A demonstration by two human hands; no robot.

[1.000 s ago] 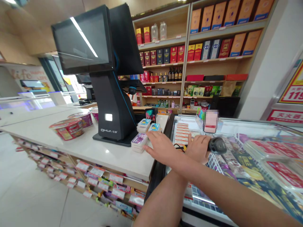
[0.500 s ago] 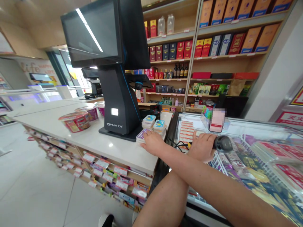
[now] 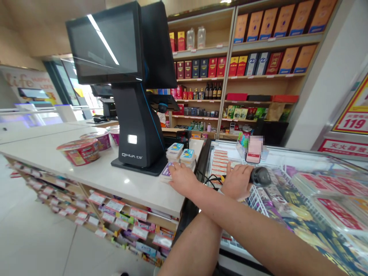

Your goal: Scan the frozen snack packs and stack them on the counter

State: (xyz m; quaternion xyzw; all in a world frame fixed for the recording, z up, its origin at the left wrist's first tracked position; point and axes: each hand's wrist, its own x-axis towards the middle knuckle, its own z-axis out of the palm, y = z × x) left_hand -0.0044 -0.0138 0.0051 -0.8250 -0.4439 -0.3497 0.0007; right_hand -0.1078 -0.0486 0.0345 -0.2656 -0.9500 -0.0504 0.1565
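Note:
My forearms are crossed, the right one over the left. My left hand [image 3: 237, 181], on the right side of the view, is closed around a black barcode scanner [image 3: 261, 176] above the glass-topped freezer. My right hand [image 3: 184, 178] reaches across to the counter's edge, its fingers closed on a small pack with a purple label [image 3: 167, 170]; the hand covers part of it. Close behind stand two stacks of small plastic packs with blue-and-yellow tops, a left stack [image 3: 174, 151] and a right stack [image 3: 188, 156]. A black cable [image 3: 211, 180] runs between my hands.
A black checkout terminal [image 3: 138, 122] stands on the white counter [image 3: 138, 188], with instant noodle bowls [image 3: 79, 151] to its left. The freezer [image 3: 304, 153] holds packaged food and white wire baskets [image 3: 258, 199]. Shelves of boxes and bottles [image 3: 212, 92] line the back.
The view has turned slightly right, so the scene shifts left and more of the wall sign shows. Both hands keep about the same places and grips.

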